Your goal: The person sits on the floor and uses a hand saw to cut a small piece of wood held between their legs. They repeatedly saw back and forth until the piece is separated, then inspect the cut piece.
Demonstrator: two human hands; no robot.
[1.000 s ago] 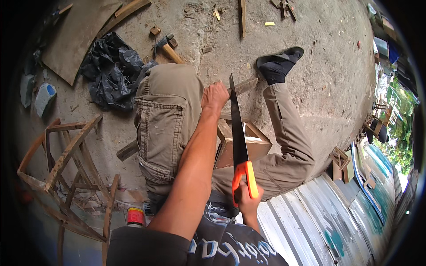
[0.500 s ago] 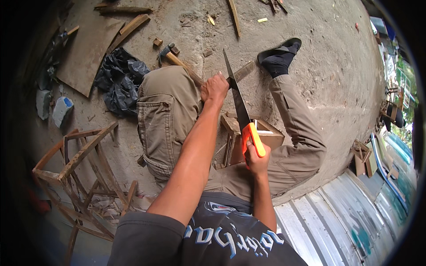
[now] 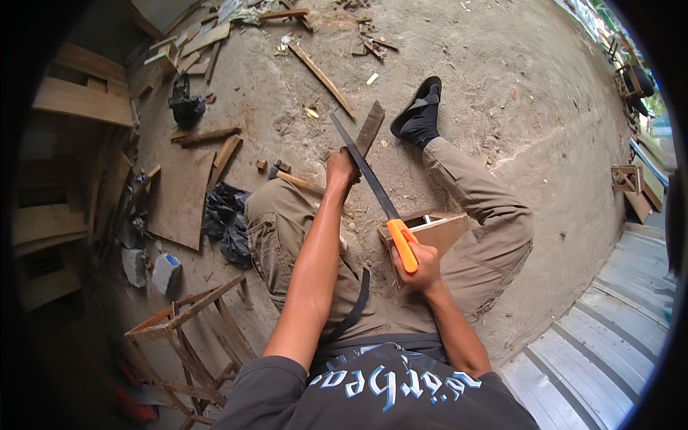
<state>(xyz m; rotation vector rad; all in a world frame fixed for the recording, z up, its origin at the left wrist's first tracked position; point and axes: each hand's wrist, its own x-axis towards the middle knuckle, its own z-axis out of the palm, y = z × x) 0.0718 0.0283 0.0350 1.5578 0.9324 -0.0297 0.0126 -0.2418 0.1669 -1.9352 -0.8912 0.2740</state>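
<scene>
My right hand is closed around the orange handle of a handsaw. The saw's dark blade slants away to the left, its far part passing right beside my left hand. That hand grips a narrow wooden strip, whose free end points away and slightly right. Blade and strip cross close to my left fingers; whether the teeth touch the wood cannot be made out. Below the saw, between my legs, stands a wooden box-like piece. A hammer lies past my bent left knee, partly hidden.
A wooden frame stands at the lower left. Black plastic and a flat board lie left of my knee. Scrap wood, including a long stick, is scattered farther off. Corrugated metal sheeting lies at the lower right.
The view has shifted, showing more of the far floor and left side. The wooden strip has swung to point more steeply away from me. Both hands keep their hold.
</scene>
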